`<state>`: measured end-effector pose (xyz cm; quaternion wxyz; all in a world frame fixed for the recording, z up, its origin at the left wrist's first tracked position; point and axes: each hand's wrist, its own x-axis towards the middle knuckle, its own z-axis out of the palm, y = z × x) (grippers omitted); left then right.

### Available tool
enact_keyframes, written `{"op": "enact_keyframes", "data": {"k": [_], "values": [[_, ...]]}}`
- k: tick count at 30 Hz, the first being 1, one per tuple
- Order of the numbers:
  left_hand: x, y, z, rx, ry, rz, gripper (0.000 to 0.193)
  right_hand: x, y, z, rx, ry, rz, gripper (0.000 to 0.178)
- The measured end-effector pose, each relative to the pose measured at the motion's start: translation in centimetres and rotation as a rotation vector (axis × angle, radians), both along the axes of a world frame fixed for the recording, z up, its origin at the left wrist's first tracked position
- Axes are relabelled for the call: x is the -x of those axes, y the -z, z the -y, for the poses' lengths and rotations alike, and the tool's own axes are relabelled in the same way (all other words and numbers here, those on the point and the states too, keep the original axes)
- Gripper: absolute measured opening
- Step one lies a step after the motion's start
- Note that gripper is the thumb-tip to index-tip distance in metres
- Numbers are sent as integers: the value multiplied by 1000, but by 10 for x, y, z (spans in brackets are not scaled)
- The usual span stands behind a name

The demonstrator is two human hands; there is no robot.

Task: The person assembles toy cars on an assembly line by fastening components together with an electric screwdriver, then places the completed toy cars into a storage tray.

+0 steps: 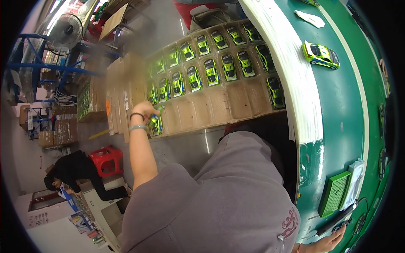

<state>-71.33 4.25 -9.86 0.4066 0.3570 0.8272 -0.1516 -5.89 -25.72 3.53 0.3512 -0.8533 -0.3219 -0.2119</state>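
My left hand (145,109) reaches to the left end of a clear plastic tray (206,103), with its fingers closed on the upper end of a green toy car (156,125). That car is in or just over the near-left compartment. Two rows of similar green toy cars fill the far compartments, and one more sits at the near right. At the lower right edge, my right hand (327,244) lies on the green work surface with its fingers stretched out. Its fingertips are beside a black rod-shaped tool with a cable (337,220) and a small dark item.
A green toy car (321,55) and a white scrap (310,19) lie on the green bench (337,114). A perforated green box (334,194) stands nearer. Flattened cardboard (120,92) adjoins the tray. A person in black (76,170) bends near a red stool (106,161).
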Motion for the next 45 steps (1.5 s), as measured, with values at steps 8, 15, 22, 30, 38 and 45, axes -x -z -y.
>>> {"op": "enact_keyframes", "data": {"k": [8,15,22,30,38,45], "values": [[-14,93,10,-420,277,-298,57,-20,2,44,84,161,-192,33],[-140,-33,-109,-167,382,404,40,-8,14,9,227,274,-183,36],[-517,-176,-96,-632,1583,979,15,-5,37,28,345,439,-213,51],[-820,-117,-82,-1243,2066,1032,38,-8,55,25,299,564,-152,53],[-886,-90,-69,-1203,1952,706,49,-12,59,24,307,620,-128,51],[-802,-132,-18,-780,1999,1294,47,-16,47,22,383,643,-156,48]]}}
